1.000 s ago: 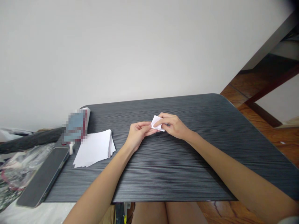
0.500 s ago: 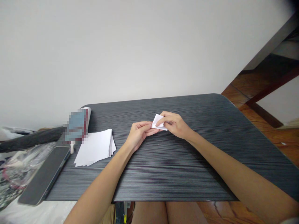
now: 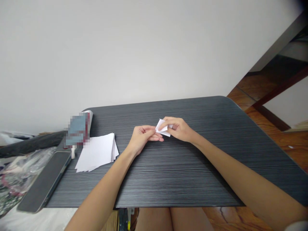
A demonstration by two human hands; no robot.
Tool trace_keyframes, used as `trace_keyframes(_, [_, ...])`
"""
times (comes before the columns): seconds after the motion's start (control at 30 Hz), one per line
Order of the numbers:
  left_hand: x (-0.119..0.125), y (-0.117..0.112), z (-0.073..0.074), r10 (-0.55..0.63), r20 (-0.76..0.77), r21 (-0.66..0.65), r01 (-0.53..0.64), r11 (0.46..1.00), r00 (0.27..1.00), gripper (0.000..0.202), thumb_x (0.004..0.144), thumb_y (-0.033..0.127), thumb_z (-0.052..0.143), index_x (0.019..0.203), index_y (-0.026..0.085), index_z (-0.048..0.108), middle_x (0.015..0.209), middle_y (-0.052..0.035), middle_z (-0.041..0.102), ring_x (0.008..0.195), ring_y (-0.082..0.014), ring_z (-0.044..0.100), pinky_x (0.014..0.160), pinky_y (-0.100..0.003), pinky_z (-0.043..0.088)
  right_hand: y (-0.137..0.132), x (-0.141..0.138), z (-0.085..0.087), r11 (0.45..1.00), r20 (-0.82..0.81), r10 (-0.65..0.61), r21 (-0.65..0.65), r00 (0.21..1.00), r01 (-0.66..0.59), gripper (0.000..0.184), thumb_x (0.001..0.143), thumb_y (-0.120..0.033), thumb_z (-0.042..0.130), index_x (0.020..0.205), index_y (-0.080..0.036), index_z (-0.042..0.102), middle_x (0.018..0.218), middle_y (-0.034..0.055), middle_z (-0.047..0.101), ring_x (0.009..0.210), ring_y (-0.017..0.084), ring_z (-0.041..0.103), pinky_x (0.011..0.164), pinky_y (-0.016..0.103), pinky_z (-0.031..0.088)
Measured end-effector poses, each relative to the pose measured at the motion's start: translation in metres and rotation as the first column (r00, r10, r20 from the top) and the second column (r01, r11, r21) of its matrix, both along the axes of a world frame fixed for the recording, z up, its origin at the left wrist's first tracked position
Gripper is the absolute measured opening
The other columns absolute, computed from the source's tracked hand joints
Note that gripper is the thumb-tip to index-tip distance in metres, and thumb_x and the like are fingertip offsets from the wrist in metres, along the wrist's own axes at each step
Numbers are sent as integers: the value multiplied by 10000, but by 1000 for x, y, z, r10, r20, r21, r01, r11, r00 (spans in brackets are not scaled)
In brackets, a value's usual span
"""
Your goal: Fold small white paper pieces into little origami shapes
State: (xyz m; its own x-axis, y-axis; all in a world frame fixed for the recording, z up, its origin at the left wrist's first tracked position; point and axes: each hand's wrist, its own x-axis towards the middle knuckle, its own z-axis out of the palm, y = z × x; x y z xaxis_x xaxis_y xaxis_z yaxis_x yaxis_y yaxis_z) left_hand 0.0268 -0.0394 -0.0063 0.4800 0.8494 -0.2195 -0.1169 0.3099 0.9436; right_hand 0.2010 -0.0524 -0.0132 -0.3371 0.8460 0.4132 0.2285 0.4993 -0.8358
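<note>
Above the middle of the dark table, a small folded piece of white paper point(image 3: 164, 132) is held between both hands. My left hand point(image 3: 142, 137) pinches its left corner between thumb and fingers. On the other side, my right hand point(image 3: 179, 128) grips the paper, with the index finger lying over a raised flap and the thumb below. Part of the paper is hidden behind the right fingers. To the left lies a stack of white paper sheets point(image 3: 97, 150), slightly fanned, apart from both hands.
A phone point(image 3: 45, 181) lies at the table's left edge, beside a small white object point(image 3: 73, 152). Behind them sits a blurred-out blue and red item point(image 3: 76, 130). Plastic bags point(image 3: 21, 170) are heaped left of the table point(image 3: 178, 183). A pale wall rises at the back.
The right fingers have shifted on the folded paper, and a flap now stands more open. The left hand keeps its pinch on the corner. The view has moved very slightly.
</note>
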Motion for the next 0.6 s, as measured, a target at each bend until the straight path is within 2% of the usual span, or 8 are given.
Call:
trace_keyframes(0.13, [1, 0, 0, 8, -42, 41, -7, 999, 999, 176, 664, 207, 614, 775, 72, 632, 601, -71, 668, 512, -144, 634, 550, -222, 516, 1, 3, 2, 971, -86, 59, -228, 994, -78, 219, 799, -259, 479, 814, -143, 664, 786, 42, 617, 683, 111, 536, 618, 239, 398])
trace_keyframes(0.27, [0, -1, -1, 6, -54, 65, -3, 998, 999, 204, 673, 217, 611, 811, 67, 624, 631, -87, 676, 529, -156, 641, 559, -233, 523, 3, 5, -1, 923, -163, -21, -382, 986, -43, 216, 731, -325, 576, 795, -134, 655, 693, 27, 619, 595, 102, 520, 547, 229, 395])
trace_keyframes(0.37, [0, -1, -2, 21, -48, 77, -17, 997, 999, 236, 678, 220, 609, 855, 63, 604, 640, -93, 677, 536, -167, 645, 574, -257, 531, 6, 5, -5, 901, -233, -51, -431, 971, -56, 213, 676, -295, 638, 831, -149, 631, 672, 0, 596, 553, 82, 499, 493, 205, 384])
trace_keyframes(0.47, [1, -2, -2, 4, -51, 77, 0, 997, 999, 247, 688, 224, 604, 875, 63, 595, 656, -97, 679, 562, -179, 652, 606, -282, 535, 8, 6, -9, 892, -282, -44, -444, 958, -90, 238, 642, -261, 673, 848, -158, 615, 700, -6, 600, 590, 80, 521, 527, 202, 404])
trace_keyframes(0.6, [4, -4, -1, -14, -44, 121, 19, 992, 999, 275, 701, 250, 600, 897, 57, 599, 706, -109, 684, 616, -186, 660, 652, -285, 534, 9, 6, -11, 872, -340, -58, -475, 939, -118, 227, 688, -307, 636, 847, -146, 613, 675, 5, 611, 584, 86, 541, 550, 218, 414])
